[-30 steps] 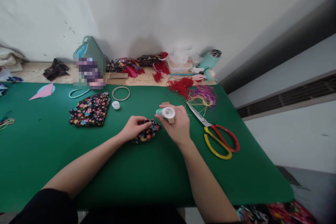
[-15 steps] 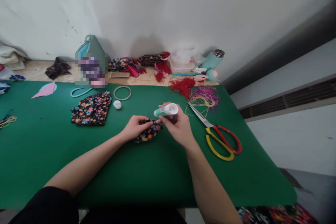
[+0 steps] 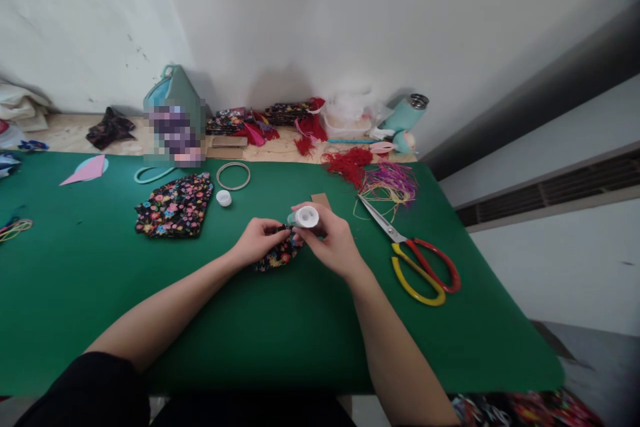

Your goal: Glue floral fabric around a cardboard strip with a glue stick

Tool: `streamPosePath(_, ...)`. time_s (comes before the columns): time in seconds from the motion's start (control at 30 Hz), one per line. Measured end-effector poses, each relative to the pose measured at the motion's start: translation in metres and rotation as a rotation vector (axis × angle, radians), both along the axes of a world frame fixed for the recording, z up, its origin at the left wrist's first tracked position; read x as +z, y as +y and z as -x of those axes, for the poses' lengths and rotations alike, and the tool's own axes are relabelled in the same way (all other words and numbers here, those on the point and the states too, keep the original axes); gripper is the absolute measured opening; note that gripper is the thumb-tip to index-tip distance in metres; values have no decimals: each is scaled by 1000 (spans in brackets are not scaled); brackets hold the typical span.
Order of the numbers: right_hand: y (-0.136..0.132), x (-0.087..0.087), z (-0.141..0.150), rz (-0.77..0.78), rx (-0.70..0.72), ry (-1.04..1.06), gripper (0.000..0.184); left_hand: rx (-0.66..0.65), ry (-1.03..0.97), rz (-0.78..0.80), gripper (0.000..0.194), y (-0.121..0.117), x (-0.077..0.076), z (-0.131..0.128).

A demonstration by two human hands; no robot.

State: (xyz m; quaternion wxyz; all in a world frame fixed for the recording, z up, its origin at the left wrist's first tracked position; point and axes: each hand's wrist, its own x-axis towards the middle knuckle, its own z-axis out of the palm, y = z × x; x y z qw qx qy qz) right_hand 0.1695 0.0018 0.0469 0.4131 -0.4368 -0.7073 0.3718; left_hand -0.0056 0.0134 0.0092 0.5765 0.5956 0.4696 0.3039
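Note:
My left hand (image 3: 259, 239) pinches the edge of a small black floral cloth piece (image 3: 280, 256) low over the green mat. Closed around a white and green glue stick (image 3: 306, 217) is my right hand (image 3: 331, 240). The stick's round white base faces me, and its other end is hidden near the cloth. The right fingertips lie close by the cloth's edge; whether they also grip it I cannot tell. A white cap (image 3: 224, 198) lies on the mat beyond the left hand. Behind the right hand a brown cardboard strip (image 3: 321, 200) shows in part.
Scissors (image 3: 400, 237) with red and yellow handles lie to the right, near purple and yellow threads (image 3: 393, 183). A stack of floral cloth (image 3: 175, 207) and a metal ring (image 3: 233, 176) are at left. Along the wall stand a pouch (image 3: 187, 97) and a mint bottle (image 3: 406, 113).
My right hand has moved slightly left with the glue stick, which has turned so its base points more toward me. The cardboard strip now shows more. My left hand stays nearly still.

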Motion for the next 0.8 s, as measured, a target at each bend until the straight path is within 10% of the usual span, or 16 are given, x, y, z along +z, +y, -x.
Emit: streamPosePath(0.8, 4, -1, -10, -219, -104, -326, 29, 24, -8, 23, 30, -1, 0, -1)
